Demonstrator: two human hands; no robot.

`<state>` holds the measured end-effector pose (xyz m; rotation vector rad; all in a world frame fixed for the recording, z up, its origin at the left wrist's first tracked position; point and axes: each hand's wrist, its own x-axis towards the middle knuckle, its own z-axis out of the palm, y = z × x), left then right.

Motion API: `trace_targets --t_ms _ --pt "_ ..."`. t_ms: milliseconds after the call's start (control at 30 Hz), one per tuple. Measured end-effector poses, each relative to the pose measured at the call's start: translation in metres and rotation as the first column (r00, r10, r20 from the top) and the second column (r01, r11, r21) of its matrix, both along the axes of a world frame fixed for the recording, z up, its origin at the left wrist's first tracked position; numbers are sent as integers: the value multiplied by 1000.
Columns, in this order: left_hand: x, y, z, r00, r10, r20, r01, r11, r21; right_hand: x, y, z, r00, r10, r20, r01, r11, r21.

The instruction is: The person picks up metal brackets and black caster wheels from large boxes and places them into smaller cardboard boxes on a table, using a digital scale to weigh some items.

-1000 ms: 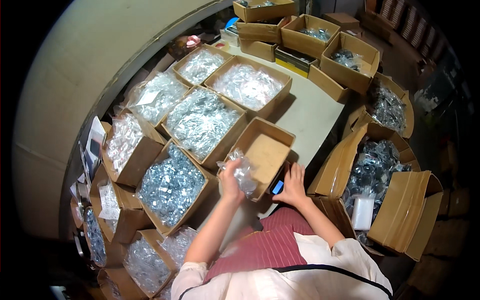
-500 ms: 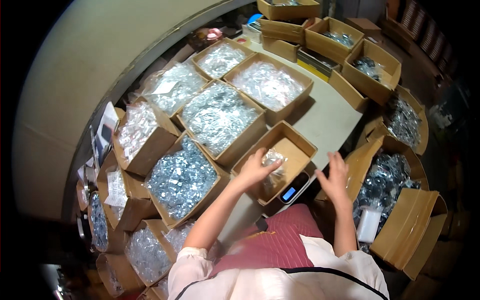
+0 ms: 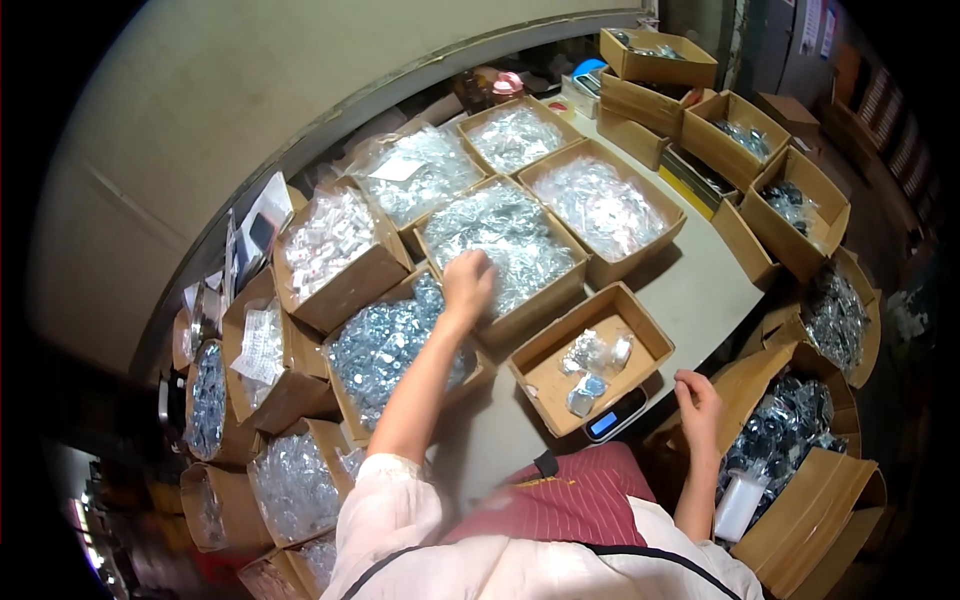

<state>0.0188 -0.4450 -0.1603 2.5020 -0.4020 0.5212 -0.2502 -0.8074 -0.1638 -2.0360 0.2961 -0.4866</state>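
My left hand (image 3: 469, 283) reaches forward into a cardboard box of small clear bags of metal parts (image 3: 510, 240), fingers curled down among the bags. Whether it grips one cannot be told. My right hand (image 3: 697, 402) hovers low at the right, fingers loosely apart and empty, beside a small scale (image 3: 612, 420). On the scale stands an open cardboard box (image 3: 549, 365) holding a few clear bags of parts (image 3: 593, 362).
Many open cardboard boxes of bagged metal parts ring the grey table (image 3: 700, 290): several at the left (image 3: 385, 345), more at the back (image 3: 600, 200) and right (image 3: 790, 430). A pale wall (image 3: 200, 120) curves along the far side. Red striped cloth (image 3: 570, 500) covers my lap.
My left hand let go of the bag into the box on the scale and moved forward to the box of bags. My right hand dropped away from the scale.
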Motion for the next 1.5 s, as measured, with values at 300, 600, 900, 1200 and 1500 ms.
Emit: trace_targets --t_ms 300,600,900,1200,1500 --pt "-65 -13 54 869 -398 -294 -16 572 -820 30 -21 -12 999 -29 -44 31 999 31" --pt "-106 148 25 867 494 -65 -406 776 482 38 -33 -16 997 25 -70 -23 999 34" --pt "-115 144 32 964 172 -203 -263 507 -821 48 -18 -4 997 50 -59 -45 995 92" --pt "-164 49 83 913 -282 -296 -165 410 -897 61 -42 -44 990 113 -82 -102 986 131" --pt "-325 343 -20 571 818 -67 -814 575 80 77 -30 -43 983 168 -75 -180 959 -218"
